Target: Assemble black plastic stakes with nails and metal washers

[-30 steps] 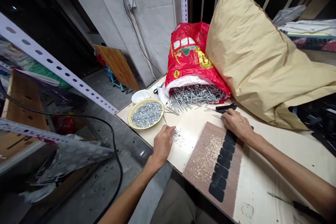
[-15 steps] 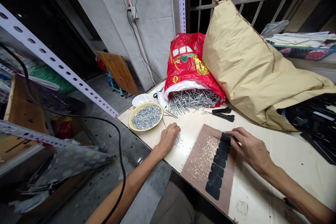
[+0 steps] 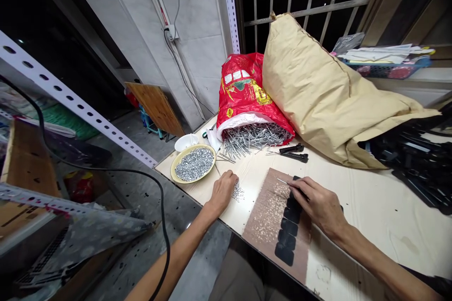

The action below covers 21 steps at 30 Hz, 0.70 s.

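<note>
My left hand (image 3: 224,190) rests on the table with its fingers closed and pointing down, beside a small scatter of tiny silvery metal pieces (image 3: 238,193). Whether one is pinched in the fingertips is hidden. Close behind it stands a yellowish bowl (image 3: 172,172) full of similar bits. My right hand (image 3: 323,204) is closed on a thin metal pin (image 3: 282,181), its tip pointing left and its back end dark in the grip. Below that hand, a row of black rounded pads (image 3: 284,254) lies on a brown, pale-speckled mat (image 3: 257,225); the fingers cover part of the row.
A red bag (image 3: 243,89) spills long metal pins (image 3: 243,141) at the back of the table. Black pieces with thin pins (image 3: 294,153) lie before it. A tan paper sack (image 3: 318,99) leans alongside, with black parts (image 3: 406,150) at its mouth. A white bowl (image 3: 186,141) stands behind the yellowish one.
My right hand has shifted left over the mat, and the metal pin now shows clearly, sticking out from its fingers. The left hand stays by the small pieces. The whole view has swung slightly.
</note>
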### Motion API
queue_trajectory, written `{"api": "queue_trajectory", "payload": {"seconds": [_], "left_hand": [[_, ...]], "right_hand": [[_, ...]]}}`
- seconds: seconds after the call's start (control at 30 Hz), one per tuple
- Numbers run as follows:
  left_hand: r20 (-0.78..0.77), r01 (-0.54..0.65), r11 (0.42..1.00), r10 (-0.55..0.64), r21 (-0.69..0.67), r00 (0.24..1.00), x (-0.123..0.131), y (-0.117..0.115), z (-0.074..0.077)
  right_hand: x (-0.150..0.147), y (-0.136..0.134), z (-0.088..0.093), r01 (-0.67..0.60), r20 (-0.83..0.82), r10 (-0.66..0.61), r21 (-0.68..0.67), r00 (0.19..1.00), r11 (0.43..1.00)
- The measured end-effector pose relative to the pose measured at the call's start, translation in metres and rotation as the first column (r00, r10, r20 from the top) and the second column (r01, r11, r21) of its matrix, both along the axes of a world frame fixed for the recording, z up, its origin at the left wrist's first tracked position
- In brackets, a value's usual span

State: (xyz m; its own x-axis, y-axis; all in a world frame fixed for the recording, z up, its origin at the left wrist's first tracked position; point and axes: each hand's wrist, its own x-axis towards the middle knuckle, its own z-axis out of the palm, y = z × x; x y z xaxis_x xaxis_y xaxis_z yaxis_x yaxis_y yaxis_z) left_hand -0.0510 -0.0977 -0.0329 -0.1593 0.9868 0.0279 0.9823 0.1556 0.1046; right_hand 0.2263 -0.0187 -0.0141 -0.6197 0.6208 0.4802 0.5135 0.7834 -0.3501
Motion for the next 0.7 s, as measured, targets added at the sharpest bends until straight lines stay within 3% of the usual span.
{"api": "queue_trajectory", "payload": {"seconds": [0.2, 0.53, 0.63, 0.67, 0.7], "left_hand": [[-0.097, 0.02, 0.999, -0.025, -0.046, 0.995, 0.003, 0.005, 0.003], [0.01, 0.028, 1.0, -0.028, -0.011, 1.0, 0.008, 0.01, 0.007], [0.224, -0.024, 0.994, -0.001, 0.107, 0.975, 0.013, 0.014, 0.01], [0.385, -0.078, 0.987, 0.018, 0.141, 0.923, 0.018, 0.016, 0.012], [0.569, -0.145, 0.978, 0.034, 0.15, 0.822, 0.024, 0.017, 0.014]], "right_hand": [[0.001, -0.004, 0.003, 0.001, -0.014, -0.001, 0.001, 1.0, 1.0], [-0.001, -0.007, 0.003, 0.001, -0.012, -0.001, 0.02, 1.0, 1.0], [-0.004, -0.01, 0.007, 0.001, -0.058, -0.002, -0.01, 0.998, 1.0], [-0.006, -0.011, 0.009, -0.004, -0.077, 0.002, -0.022, 0.997, 1.0], [-0.009, -0.013, 0.011, -0.013, -0.095, 0.01, -0.034, 0.995, 0.999]]}}
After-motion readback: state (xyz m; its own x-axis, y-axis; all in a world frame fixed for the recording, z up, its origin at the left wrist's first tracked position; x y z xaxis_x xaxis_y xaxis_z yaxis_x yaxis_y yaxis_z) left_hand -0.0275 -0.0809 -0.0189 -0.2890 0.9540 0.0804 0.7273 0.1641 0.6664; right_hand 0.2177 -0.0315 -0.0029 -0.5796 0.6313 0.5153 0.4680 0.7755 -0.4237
